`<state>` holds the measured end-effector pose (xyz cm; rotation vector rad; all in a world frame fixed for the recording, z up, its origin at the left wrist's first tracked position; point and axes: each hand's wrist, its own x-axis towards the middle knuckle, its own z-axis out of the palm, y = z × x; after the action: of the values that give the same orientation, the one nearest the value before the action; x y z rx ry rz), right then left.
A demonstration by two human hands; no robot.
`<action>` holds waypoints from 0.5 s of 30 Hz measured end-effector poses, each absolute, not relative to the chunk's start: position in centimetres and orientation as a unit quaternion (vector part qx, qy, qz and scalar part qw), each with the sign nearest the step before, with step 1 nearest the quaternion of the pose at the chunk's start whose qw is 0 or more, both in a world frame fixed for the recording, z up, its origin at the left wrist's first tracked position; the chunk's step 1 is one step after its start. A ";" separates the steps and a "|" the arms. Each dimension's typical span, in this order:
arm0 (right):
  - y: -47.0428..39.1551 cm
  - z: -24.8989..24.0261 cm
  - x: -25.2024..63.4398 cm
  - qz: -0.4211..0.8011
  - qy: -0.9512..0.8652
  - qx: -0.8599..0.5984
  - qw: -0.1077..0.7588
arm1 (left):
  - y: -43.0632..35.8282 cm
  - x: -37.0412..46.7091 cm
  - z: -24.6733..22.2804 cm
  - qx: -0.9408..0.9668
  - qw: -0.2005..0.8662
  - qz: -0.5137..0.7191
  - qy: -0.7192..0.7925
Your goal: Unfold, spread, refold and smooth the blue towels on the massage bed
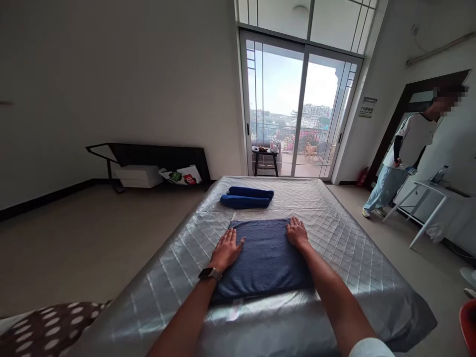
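A blue towel (266, 260) lies spread flat in a rough rectangle on the silver quilted bed cover (174, 253). My left hand (226, 248), with a watch (210, 273) on its wrist, rests on the towel's left edge, fingers stretched out and thumb apart. On the far right corner of the towel lies my right hand (296, 231), its fingers extended and pointing away from me. Neither hand grips anything. Just beyond the towel, two rolled or folded darker blue cloths (245, 201) lie side by side.
A person (412, 134) stands at the right near a small white table (433, 191) with a bottle on it. A dark bench-like frame (163, 153) stands by the left wall. Polka-dot fabric (55, 327) lies at the lower left. Glass sliding doors (297, 109) are beyond the bed.
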<state>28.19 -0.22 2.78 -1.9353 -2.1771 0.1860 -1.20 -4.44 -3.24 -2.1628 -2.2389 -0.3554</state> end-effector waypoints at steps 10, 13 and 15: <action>-5.9 0.9 29.7 0.098 -0.753 -0.646 0.080 | -4.9 -0.4 -2.4 -0.685 -0.006 -0.108 -0.720; -6.6 1.1 29.6 0.099 -0.750 -0.650 0.070 | -4.8 -0.8 -2.1 -0.691 -0.006 -0.100 -0.716; -6.8 1.3 29.4 0.095 -0.751 -0.649 0.073 | -4.6 -0.7 -1.6 -0.686 -0.009 -0.086 -0.722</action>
<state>29.44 -6.77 1.31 -1.9497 -2.2550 0.2853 -0.70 -4.62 -1.56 -2.1674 -2.2827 -0.2717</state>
